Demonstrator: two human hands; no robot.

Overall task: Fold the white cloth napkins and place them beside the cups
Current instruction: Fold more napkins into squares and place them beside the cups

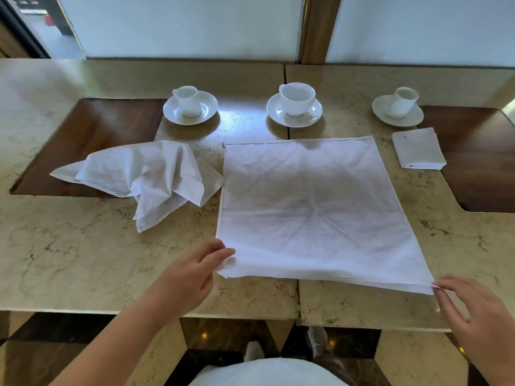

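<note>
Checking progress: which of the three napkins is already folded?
The small folded napkin at far right, below the right-hand cup. The middle napkin lies spread flat; the left napkin is crumpled.

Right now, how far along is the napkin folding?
Done: one folded napkin lies beside the right cup. In hand: the left hand and right hand pinch the near corners of the flat napkin. Left: the crumpled napkin, unfolded.

- Beige marble table (83, 260) is gleaming, dark wood inlays (92, 146) showing in it.
- Behind the table, pale wall panels (181, 26) are flanking a wooden post (317, 29).
</note>
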